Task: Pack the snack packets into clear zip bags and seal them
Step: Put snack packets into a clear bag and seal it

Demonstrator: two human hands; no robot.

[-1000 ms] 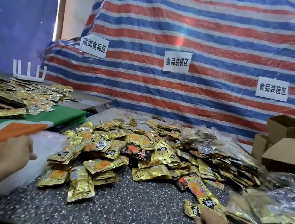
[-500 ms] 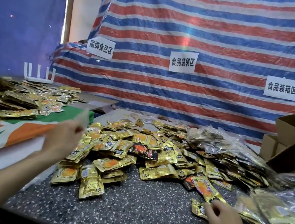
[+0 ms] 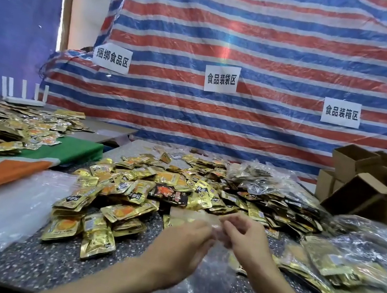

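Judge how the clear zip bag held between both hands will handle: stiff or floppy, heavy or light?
Probably floppy: the clear zip bag sags and crumples below the left hand and right hand. Likely very light, since it looks empty. Its glossy film may be slippery.

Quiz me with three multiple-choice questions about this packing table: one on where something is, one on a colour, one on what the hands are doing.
1. Where do the cardboard boxes stand?
A) far left B) far right C) front centre
2. What colour are most of the snack packets?
A) blue B) white C) gold
3. What are the left hand and right hand doing?
A) both holding a clear bag B) resting open and empty C) clenched, holding nothing

Answers: 1 B, the boxes are stacked at the right edge; 2 C, the heap shines gold; 3 A, the fingers of both hands pinch the bag's top between them.
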